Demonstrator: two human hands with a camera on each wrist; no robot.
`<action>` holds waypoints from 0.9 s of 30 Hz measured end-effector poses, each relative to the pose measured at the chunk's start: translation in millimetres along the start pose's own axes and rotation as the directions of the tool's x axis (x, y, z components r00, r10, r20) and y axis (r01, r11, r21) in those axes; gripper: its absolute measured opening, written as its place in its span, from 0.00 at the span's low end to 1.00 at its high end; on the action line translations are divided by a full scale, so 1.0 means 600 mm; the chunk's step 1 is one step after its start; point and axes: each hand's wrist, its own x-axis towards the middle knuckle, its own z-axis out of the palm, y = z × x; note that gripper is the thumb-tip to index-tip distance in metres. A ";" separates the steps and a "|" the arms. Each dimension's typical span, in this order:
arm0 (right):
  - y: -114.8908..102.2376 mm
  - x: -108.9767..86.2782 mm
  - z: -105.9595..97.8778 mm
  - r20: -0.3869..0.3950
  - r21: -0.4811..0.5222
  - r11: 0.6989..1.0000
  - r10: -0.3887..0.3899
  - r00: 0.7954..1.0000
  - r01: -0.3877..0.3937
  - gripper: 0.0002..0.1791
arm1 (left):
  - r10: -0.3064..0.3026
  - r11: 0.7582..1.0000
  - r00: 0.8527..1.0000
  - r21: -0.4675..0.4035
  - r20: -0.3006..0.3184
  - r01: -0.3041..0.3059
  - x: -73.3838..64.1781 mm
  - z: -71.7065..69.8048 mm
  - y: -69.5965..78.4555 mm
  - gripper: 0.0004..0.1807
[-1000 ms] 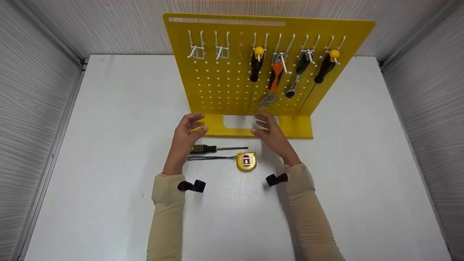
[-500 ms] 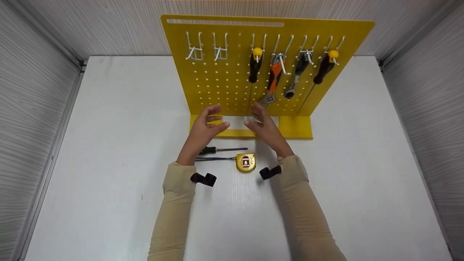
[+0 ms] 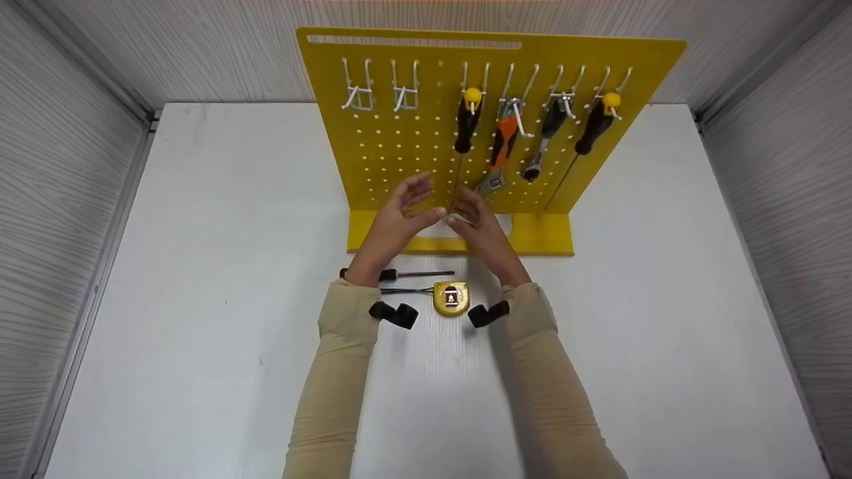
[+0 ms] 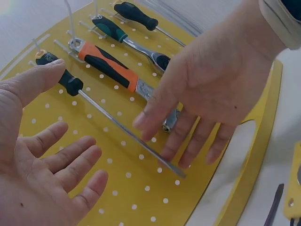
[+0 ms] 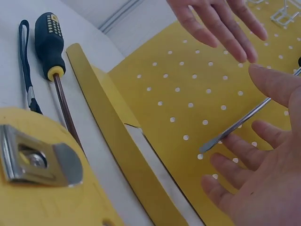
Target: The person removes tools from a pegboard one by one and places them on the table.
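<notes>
Both bare hands hover low in front of a yellow pegboard (image 3: 572,50), thumbs close together. My left hand (image 3: 403,216) has its fingers spread and holds nothing. Loosely bent fingers show on my right hand (image 3: 489,233), its fingertips right by the shaft of a hanging screwdriver (image 3: 468,126); in the right wrist view the screwdriver shaft (image 5: 240,120) crosses behind them. Beside it hang an orange-and-black adjustable wrench (image 3: 506,140), a ratchet wrench (image 3: 549,133) and another screwdriver (image 3: 594,130). Below lie a screwdriver (image 3: 426,273), its handle partly hidden, and a yellow tape measure (image 3: 451,299).
Two white wire hooks (image 3: 359,96) sit on the board's left side. The board's yellow base (image 3: 549,233) stands on a white table (image 3: 665,319). A dark wrist strap (image 5: 24,56) runs from the tape measure. Pale panels (image 3: 779,166) wall in the sides.
My left hand has moved right and up toward the board's middle, covering more of the table screwdriver and strap. My right hand has shifted slightly left. The tools have stayed in place.
</notes>
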 end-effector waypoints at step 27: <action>0.000 -0.090 0.018 0.034 0.174 0.981 -0.092 0.995 0.085 0.27 | 0.063 0.998 0.998 -0.028 0.004 -0.063 0.036 0.046 0.045 0.32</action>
